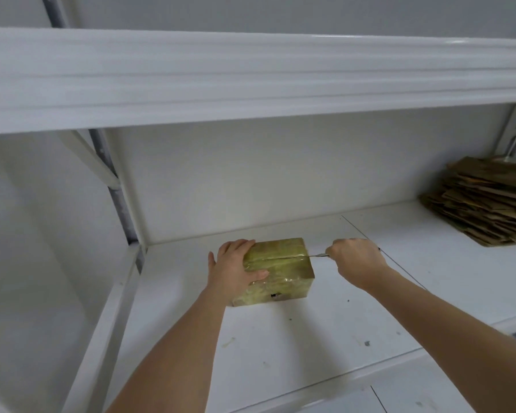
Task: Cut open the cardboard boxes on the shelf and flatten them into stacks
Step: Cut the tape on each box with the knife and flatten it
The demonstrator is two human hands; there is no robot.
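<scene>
shelf [280, 347]: white, with small marks and specks on its surface; it carries everything here
left hand [236, 271]: lies flat on the left end of the box, fingers straight and spread over the top, thumb pointing to the near side; it presses down and grips nothing
box [276, 271]: small, wrapped in glossy yellowish tape, stands on the shelf toward its left end, between the two hands; a slit runs along the middle of its top from about the centre to the right edge
blade [318, 255]: thin and dark, sticks out leftward from the right fist and meets the right end of the slit, right at the box's top edge
right hand [356, 260]: just to the right of the box, fingers curled tight round the handle of the cutter, of which only the blade shows
stack of flattened cardboard [486, 204]: far right on the shelf, well apart from the box
doing the cut well: the slit seems to stop short of the left hand, so I judge the left half of the seam is not yet cut; keep the blade shallow and low along the seam, hold the box down firmly so it cannot slide, and shift the left fingers off the seam line before the blade travels toward them
</scene>
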